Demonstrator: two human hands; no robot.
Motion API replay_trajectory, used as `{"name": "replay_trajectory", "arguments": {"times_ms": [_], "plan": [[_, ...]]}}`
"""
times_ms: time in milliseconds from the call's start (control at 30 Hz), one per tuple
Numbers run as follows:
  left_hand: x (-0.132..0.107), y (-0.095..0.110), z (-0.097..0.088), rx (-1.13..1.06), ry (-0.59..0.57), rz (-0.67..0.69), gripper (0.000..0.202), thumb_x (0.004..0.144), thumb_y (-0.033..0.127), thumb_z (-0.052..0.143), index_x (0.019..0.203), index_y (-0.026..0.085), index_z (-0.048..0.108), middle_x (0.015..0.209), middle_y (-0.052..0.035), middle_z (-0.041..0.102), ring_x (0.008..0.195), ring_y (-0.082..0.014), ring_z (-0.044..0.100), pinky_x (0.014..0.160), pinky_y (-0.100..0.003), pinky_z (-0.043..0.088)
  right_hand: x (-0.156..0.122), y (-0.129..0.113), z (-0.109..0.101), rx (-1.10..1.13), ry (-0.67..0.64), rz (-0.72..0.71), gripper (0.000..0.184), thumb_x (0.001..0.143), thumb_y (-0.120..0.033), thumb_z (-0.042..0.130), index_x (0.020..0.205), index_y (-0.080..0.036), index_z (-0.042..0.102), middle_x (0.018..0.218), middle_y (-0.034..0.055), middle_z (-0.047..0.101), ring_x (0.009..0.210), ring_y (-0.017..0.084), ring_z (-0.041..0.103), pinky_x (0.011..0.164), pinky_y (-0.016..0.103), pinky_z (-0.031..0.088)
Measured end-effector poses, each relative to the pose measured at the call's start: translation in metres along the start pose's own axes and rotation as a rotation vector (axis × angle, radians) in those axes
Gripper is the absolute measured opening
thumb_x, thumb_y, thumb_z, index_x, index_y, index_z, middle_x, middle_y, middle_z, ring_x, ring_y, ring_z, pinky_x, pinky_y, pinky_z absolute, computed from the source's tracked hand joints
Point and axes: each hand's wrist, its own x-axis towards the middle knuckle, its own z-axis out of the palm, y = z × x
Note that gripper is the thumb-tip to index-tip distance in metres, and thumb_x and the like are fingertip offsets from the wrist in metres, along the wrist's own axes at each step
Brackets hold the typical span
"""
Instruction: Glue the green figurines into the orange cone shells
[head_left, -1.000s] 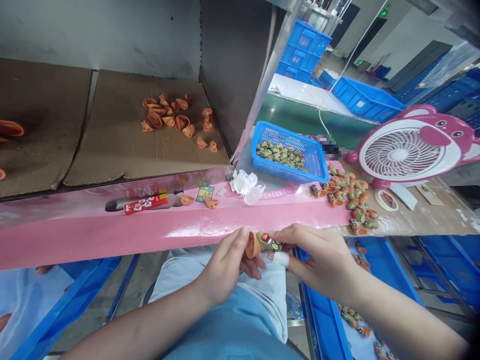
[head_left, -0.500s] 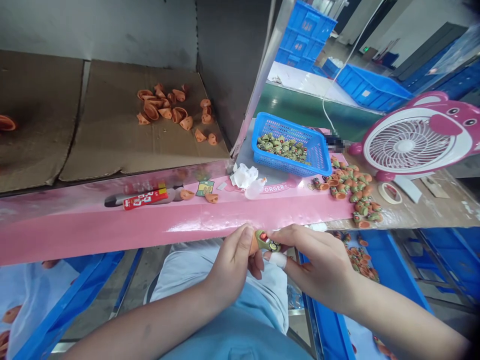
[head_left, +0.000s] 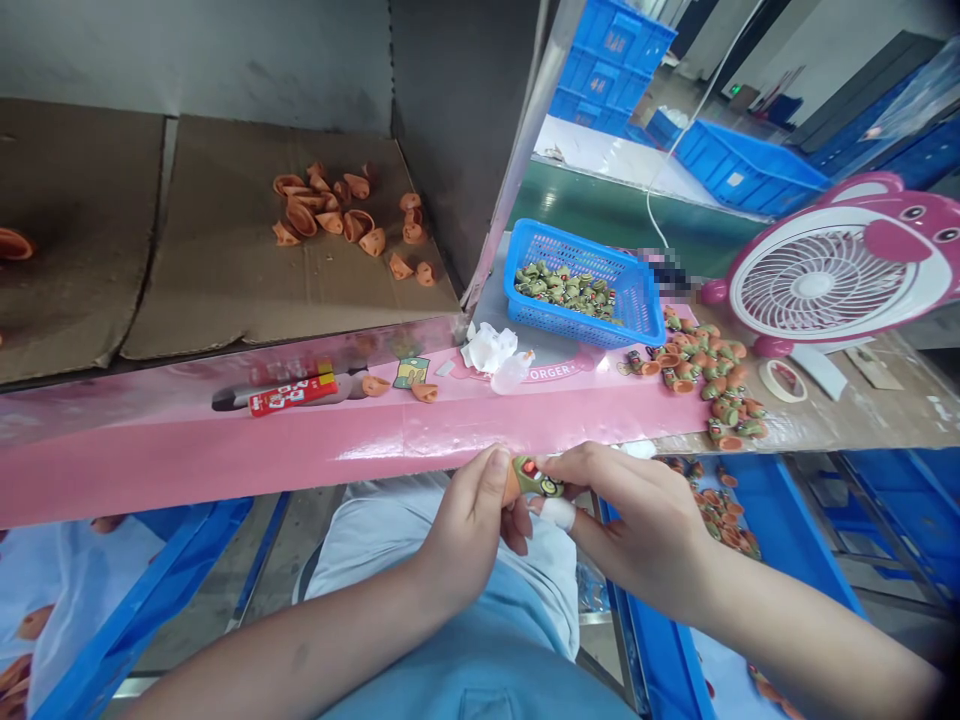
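My left hand (head_left: 469,530) and my right hand (head_left: 637,520) pinch a small green and orange rubber piece (head_left: 534,478) between their fingers, just below the front edge of a pink printed board (head_left: 225,470). The piece has a red spot and a dark face-like mark, and its orange end is partly hidden by my left thumb. A white bandage (head_left: 559,513) wraps one finger of my right hand. Several loose orange cone-shaped pieces (head_left: 330,210) lie on brown cardboard (head_left: 225,300) beyond the board.
A blue mesh basket (head_left: 577,325) holds several green pieces, with a heap of green and orange pieces (head_left: 705,370) to its right. A tissue (head_left: 489,348), a small plastic bottle (head_left: 512,373), a pink fan (head_left: 814,285) and a tape roll (head_left: 782,381) stand nearby. Blue crates (head_left: 735,520) sit below.
The orange end of the piece has turned in toward my left thumb and shows less. My hands sit closer together, and the whole view has shifted slightly.
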Motion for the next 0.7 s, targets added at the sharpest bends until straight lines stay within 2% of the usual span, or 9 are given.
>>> {"name": "replay_trajectory", "arguments": {"times_ms": [700], "plan": [[0.0052,-0.0053,-0.0004,0.015,0.031,-0.002,0.045,0.082,0.055,0.030,0.065,0.017,0.047,0.047,0.0057,0.048,0.038,-0.0072,0.047,0.039,-0.018,0.041,-0.0006,0.0042,0.0061,-0.013,0.008,0.013,0.016,0.073,-0.012,0.057,0.089,-0.014,0.054,0.068,-0.0001,0.059,0.059,0.008,0.055,0.055,0.016,0.043]]}}
